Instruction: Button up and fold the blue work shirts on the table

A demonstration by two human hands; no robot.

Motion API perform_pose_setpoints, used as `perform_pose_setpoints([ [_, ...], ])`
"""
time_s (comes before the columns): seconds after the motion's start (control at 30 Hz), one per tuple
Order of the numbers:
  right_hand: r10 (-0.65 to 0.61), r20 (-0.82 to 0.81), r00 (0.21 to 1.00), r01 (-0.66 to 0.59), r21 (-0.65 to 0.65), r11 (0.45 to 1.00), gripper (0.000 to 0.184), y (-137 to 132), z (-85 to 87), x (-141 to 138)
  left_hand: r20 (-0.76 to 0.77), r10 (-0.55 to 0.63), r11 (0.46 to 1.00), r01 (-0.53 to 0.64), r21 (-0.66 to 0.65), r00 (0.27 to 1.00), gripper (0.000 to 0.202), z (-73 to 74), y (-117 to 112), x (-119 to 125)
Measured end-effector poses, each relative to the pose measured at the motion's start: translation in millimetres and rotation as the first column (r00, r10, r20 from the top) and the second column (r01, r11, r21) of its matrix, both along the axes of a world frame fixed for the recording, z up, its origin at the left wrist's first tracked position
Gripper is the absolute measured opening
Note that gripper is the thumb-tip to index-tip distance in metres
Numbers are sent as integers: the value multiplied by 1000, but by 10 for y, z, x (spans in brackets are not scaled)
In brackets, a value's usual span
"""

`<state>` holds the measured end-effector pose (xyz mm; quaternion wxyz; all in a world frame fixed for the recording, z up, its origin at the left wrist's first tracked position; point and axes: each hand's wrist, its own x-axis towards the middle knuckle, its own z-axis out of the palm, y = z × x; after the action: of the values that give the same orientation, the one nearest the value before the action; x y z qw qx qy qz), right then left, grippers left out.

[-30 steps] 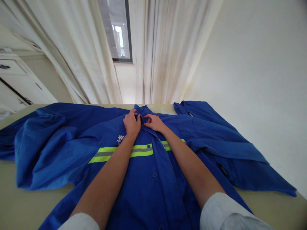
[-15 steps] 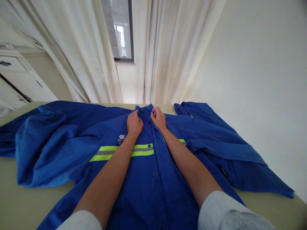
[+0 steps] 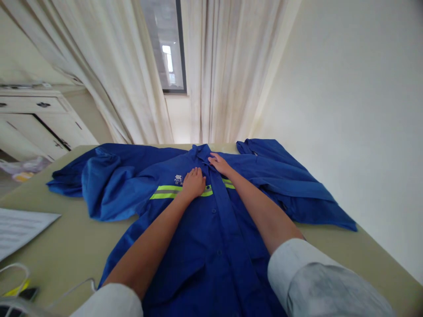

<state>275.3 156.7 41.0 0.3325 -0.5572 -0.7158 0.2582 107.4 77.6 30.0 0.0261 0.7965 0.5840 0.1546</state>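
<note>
A blue work jacket (image 3: pixel 178 246) lies spread on a table, front up, with a yellow-green and grey reflective stripe (image 3: pixel 165 192) across the chest and a white printed logo (image 3: pixel 179 178). Its front placket runs down the middle, with buttons showing beside it. My left hand (image 3: pixel 194 182) rests flat on the chest beside the logo, fingers together and stretched out. Just below the collar (image 3: pixel 201 152), my right hand (image 3: pixel 220 164) touches the top of the placket with its fingers extended. Both forearms cover parts of the jacket front.
The greenish table (image 3: pixel 79 237) carries a printed sheet (image 3: pixel 23 226) at the left and a white cable (image 3: pixel 74 288) at the lower left. Beyond stand a white cabinet (image 3: pixel 33 125) and pale curtains (image 3: pixel 228 66). A white wall (image 3: pixel 357 110) borders the right side.
My left hand has moved from the collar down onto the chest. My right hand's fingers have loosened from the collar edge and straightened. The view has shifted, showing more table at the left.
</note>
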Motion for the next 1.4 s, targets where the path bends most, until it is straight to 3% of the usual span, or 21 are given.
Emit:
perform_pose_setpoints([
  [0.1, 50, -19, 999, -50, -2, 999, 37, -760, 224, 141, -63, -96, 994, 93, -54, 993, 43, 190, -648, -61],
  [0.2, 114, 0, 993, -114, -14, 993, 28, -1944, 412, 292, -57, -292, 949, 282, -140, 955, 31, 426, -1495, -171],
  [0.27, 146, 52, 988, -144, -43, 989, 29, -2823, 482, 397, 18, -423, 885, 417, -204, 906, 27, 519, -2138, -238],
  [0.33, 45, 99, 994, -37, -81, 996, 28, -3616, 480, 488, 79, -542, 804, 544, -239, 836, 33, 508, -2759, -272],
  [0.4, -119, 137, 983, 128, -54, 990, 34, -4230, 399, 545, 77, -624, 752, 624, -215, 778, 54, 393, -3262, -266],
  [0.43, -196, 143, 970, 203, -33, 979, 39, -4461, 335, 556, 53, -637, 749, 634, -193, 769, 63, 310, -3449, -252],
  [0.5, -298, 126, 946, 302, -15, 953, 47, -4790, 186, 537, -8, -610, 785, 602, -147, 792, 60, 139, -3690, -218],
  [0.6, -346, 43, 937, 348, -52, 936, 45, -5045, -13, 423, -33, -524, 851, 521, -68, 851, 47, -33, -3832, -209],
  [0.7, -341, -70, 938, 339, -41, 940, 47, -5149, -125, 261, 30, -467, 884, 466, 31, 884, 38, -74, -3921, -270],
  [0.87, -418, -174, 892, 447, 198, 872, 43, -5186, -203, 57, -4, -413, 907, 411, 94, 911, 53, -74, -4079, -351],
  [1.03, -297, -168, 940, 334, 262, 906, 37, -5181, -246, -42, -30, -407, 907, 408, 104, 913, 39, -99, -4067, -322],
  [1.17, -343, -144, 928, 371, 327, 869, 26, -5283, -241, -62, 35, -434, 900, 432, 53, 900, 32, -36, -3944, -394],
  [1.23, -387, -154, 909, 417, 329, 847, 26, -5353, -211, -36, 55, -497, 867, 498, -20, 866, 32, 58, -3810, -450],
  [1.3, -342, -145, 928, 369, 242, 897, 28, -5389, -155, 15, 66, -569, 813, 573, -104, 819, 30, 186, -3620, -473],
  [1.4, -238, -176, 955, 251, 53, 967, 54, -5298, -34, 118, 14, -609, 781, 602, -168, 793, 23, 373, -3284, -394],
])
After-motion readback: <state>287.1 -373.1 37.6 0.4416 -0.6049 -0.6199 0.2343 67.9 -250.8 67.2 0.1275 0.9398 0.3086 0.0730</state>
